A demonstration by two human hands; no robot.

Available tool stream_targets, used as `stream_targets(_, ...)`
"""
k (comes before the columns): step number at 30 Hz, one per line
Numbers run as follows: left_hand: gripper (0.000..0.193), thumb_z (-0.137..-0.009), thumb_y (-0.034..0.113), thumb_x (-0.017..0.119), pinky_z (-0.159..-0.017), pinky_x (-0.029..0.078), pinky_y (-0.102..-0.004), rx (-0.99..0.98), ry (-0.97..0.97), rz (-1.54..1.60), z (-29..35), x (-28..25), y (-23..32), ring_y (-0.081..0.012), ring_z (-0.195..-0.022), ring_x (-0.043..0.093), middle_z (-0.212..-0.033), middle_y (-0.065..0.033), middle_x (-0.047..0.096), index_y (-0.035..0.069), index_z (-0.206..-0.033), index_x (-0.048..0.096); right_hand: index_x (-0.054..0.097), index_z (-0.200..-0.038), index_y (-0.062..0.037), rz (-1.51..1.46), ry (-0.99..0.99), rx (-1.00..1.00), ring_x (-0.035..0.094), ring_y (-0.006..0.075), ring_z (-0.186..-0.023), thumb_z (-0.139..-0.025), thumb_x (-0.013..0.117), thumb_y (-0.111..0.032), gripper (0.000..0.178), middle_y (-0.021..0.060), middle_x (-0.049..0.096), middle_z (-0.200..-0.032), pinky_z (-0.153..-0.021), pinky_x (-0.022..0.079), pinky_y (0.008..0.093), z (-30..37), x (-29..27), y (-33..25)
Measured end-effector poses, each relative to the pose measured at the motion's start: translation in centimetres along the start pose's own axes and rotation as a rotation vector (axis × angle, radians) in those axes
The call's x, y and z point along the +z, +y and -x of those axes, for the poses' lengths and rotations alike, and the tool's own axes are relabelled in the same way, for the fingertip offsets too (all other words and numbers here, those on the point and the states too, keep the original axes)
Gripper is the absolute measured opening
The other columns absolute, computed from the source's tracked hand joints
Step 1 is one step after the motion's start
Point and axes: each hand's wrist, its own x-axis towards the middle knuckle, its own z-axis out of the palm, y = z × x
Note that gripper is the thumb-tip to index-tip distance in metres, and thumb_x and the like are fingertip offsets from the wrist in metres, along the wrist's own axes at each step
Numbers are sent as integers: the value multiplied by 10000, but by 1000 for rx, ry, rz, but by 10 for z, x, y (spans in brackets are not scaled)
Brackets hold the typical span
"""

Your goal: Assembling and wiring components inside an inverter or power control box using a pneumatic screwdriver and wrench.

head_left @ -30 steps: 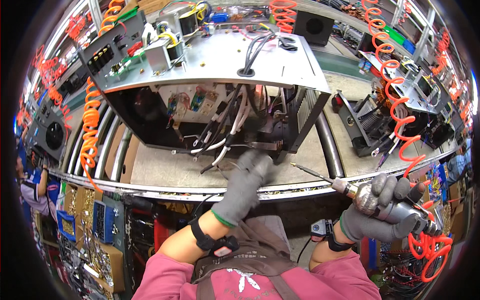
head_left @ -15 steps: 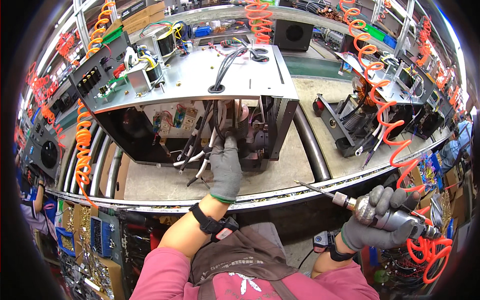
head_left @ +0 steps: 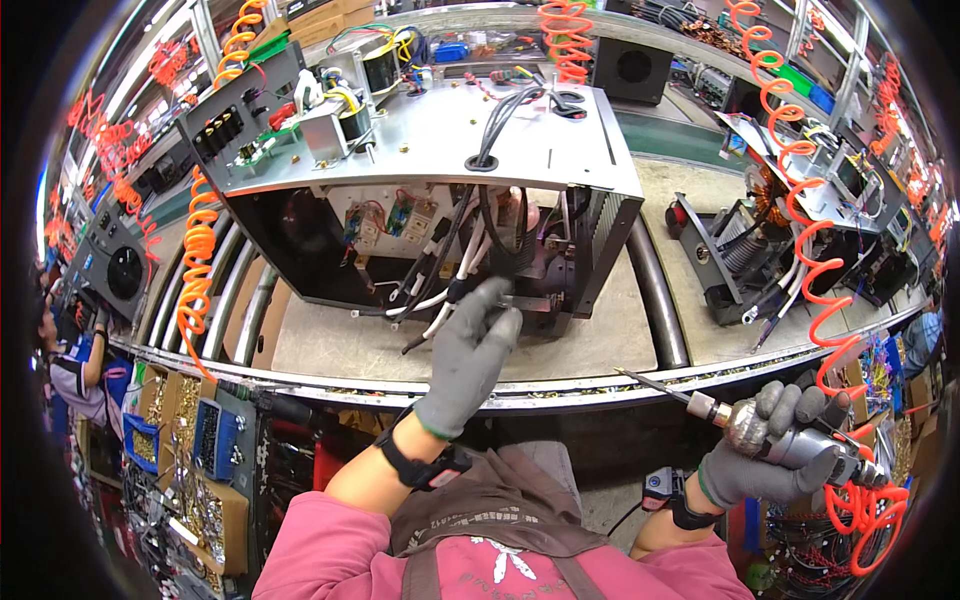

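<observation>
My left hand (head_left: 470,355), in a grey glove, is just outside the open front of a metal equipment case (head_left: 420,180). Its fingers are loosely stretched and apart, with nothing visible in them. Close to the fingertips are black and white cables (head_left: 455,275) hanging inside the case, and a small metal bracket (head_left: 528,303) at its lower front. Gripped in my right hand (head_left: 775,440), also gloved, is a pneumatic screwdriver (head_left: 748,428). Its long bit (head_left: 650,383) points left toward the bench edge, well apart from the case.
A second, uncovered unit (head_left: 770,230) stands to the right on the line. Steel rollers (head_left: 655,295) lie between the boards. Coiled orange air hoses (head_left: 197,260) hang on both sides. Bins of screws (head_left: 215,440) sit at lower left, where another person (head_left: 85,375) works.
My left hand has drawn back toward me from the cables inside the case, and its fingers have loosened. The right hand keeps its hold on the screwdriver. The whole view has shifted slightly.
</observation>
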Motion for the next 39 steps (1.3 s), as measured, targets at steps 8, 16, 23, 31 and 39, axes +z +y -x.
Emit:
stream_targets(8,239,-749,113,684,-625,460,-258,572,335,-1024,-28,-65,19,-150,-714,576,-928,-99,575,31,-966,629,513,-1177,-33,-101,-75,49,342,96,-495,-858,480,-485,553,13,373,-706,-394,303,233,-1,1,1)
stream_targets(16,136,-752,179,669,-580,462,-273,117,180,-1049,11,-93,81,-150,-596,596,-689,-65,630,59,-813,646,503,-1142,-32,-62,-78,19,333,100,-489,-838,510,-486,546,8,347,-717,-435,324,254,5,-6,-1)
stream_targets(23,316,-894,250,560,-539,451,-192,-573,-408,-140,37,-79,66,-82,-627,583,-845,-72,655,-15,-1064,595,508,-1155,-35,-97,-191,105,380,109,-495,-843,493,-473,539,30,438,-741,-482,333,265,15,-3,2)
stream_targets(31,375,-892,200,542,-602,480,-206,-598,-669,12,43,-67,36,-116,-781,621,-1047,-119,638,-19,-1196,525,490,-1217,-54,-126,-296,115,411,110,-503,-868,462,-457,533,41,511,-752,-507,355,288,26,-7,-9)
stream_targets(39,354,-874,153,581,-679,452,-195,-574,-840,-155,69,-68,-13,-60,-819,572,-1035,-23,611,24,-1201,537,504,-1206,-58,-148,-332,147,455,117,-543,-868,480,-430,503,52,588,-813,-542,389,305,33,-16,-17)
